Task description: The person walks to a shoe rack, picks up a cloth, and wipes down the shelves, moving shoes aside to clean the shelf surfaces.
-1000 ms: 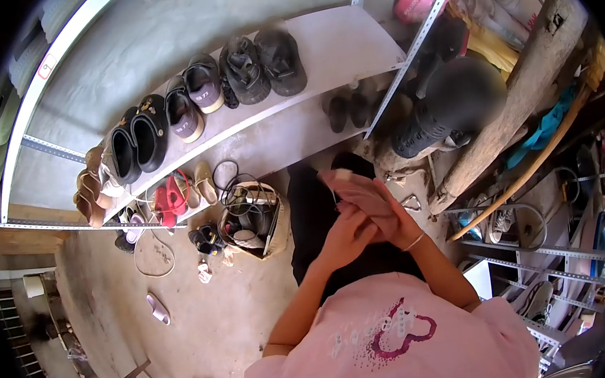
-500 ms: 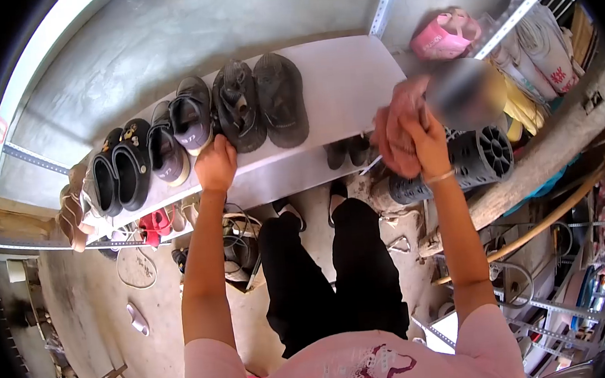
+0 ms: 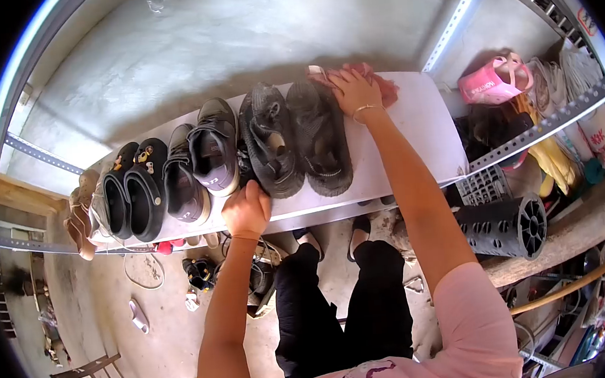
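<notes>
I see a pale shelf (image 3: 422,133) running along a grey wall (image 3: 234,38), held in a metal frame with rows of holes. A row of footwear lines the shelf: brown shoes (image 3: 81,217) at the far left, black clogs (image 3: 144,191), grey sneakers (image 3: 214,150), then a pair of dark shoes (image 3: 320,138). Beyond the shelf's right end I see a pink basket (image 3: 487,83) and a black ribbed tube (image 3: 501,227); below, a pale slipper (image 3: 139,317) lies on the concrete floor (image 3: 165,342).

The cloth (image 3: 386,90) is reddish pink and crumpled, lying on the shelf toward the wall, just beside the dark shoes.

My right hand (image 3: 357,91) presses on the cloth with its palm down and fingers spread, a thin bracelet at the wrist. My left hand (image 3: 246,209) is curled at the shelf's front edge, just below the grey sneakers; I cannot tell how firmly it grips.
</notes>
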Demonstrator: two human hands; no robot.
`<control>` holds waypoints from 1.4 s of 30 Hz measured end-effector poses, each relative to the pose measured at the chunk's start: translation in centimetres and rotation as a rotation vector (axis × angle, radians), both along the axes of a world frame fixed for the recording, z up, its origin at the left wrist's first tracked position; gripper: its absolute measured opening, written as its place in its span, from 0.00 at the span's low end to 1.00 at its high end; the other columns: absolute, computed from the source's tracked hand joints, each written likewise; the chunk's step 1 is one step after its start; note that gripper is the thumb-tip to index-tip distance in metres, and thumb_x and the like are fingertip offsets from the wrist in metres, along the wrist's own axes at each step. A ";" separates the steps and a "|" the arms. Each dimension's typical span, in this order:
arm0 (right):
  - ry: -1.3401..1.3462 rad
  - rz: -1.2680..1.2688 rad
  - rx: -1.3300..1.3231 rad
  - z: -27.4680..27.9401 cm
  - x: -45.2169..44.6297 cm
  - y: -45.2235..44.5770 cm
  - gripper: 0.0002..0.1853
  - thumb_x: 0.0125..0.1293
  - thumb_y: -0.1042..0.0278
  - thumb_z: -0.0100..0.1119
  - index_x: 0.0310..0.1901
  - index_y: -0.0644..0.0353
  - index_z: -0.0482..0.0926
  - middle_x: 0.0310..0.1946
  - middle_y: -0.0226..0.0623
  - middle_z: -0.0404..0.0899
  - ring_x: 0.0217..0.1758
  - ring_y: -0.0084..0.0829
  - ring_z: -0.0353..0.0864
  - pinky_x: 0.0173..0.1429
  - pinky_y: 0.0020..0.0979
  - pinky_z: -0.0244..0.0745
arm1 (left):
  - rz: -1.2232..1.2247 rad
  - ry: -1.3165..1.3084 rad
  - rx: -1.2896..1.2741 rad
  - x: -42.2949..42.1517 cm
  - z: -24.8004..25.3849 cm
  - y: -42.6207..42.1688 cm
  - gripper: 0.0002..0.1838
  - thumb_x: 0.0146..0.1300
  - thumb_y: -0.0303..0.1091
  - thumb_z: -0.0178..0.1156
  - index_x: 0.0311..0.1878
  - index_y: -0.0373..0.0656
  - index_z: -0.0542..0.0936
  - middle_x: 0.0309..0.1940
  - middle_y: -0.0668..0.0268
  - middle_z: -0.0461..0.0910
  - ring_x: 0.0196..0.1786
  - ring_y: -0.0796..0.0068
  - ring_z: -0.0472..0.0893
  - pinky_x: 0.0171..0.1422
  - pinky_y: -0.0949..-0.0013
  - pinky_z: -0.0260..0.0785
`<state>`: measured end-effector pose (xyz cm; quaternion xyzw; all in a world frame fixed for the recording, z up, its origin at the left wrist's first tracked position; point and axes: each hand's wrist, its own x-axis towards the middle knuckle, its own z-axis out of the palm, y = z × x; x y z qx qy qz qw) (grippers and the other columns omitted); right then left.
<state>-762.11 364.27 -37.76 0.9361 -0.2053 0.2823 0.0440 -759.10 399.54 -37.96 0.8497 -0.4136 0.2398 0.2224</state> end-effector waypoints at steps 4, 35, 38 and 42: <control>0.087 0.127 -0.035 0.9 0.0 -2.7 0.20 0.65 0.53 0.49 0.57 0.45 0.75 0.59 0.26 0.73 0.66 0.32 0.68 0.66 0.51 0.60 | -0.019 0.005 0.018 0.1 -0.1 0.0 0.05 0.55 0.36 0.54 0.30 0.47 0.72 0.19 0.63 0.76 0.23 0.59 0.78 0.27 0.58 0.69; 0.149 0.427 0.135 3.4 -24.3 5.0 0.19 0.63 0.61 0.56 0.53 0.61 0.77 0.55 0.45 0.76 0.62 0.46 0.72 0.67 0.43 0.64 | 0.097 0.021 0.113 0.2 -0.5 -0.2 0.06 0.59 0.41 0.53 0.32 0.51 0.74 0.21 0.63 0.80 0.24 0.59 0.81 0.26 0.55 0.73; 0.158 0.298 -0.038 1.1 -26.0 -1.4 0.20 0.65 0.60 0.54 0.55 0.61 0.76 0.56 0.46 0.75 0.63 0.46 0.71 0.68 0.41 0.62 | 0.072 0.040 0.078 0.0 -0.6 -0.4 0.07 0.60 0.42 0.51 0.33 0.51 0.74 0.21 0.61 0.80 0.25 0.56 0.81 0.28 0.53 0.73; 0.117 0.048 0.141 0.8 -23.9 -3.1 0.20 0.67 0.59 0.51 0.56 0.61 0.76 0.57 0.47 0.75 0.61 0.47 0.71 0.68 0.41 0.63 | 0.071 0.074 0.072 -0.2 -0.4 -0.5 0.07 0.59 0.41 0.52 0.33 0.51 0.74 0.21 0.60 0.80 0.24 0.56 0.81 0.28 0.52 0.73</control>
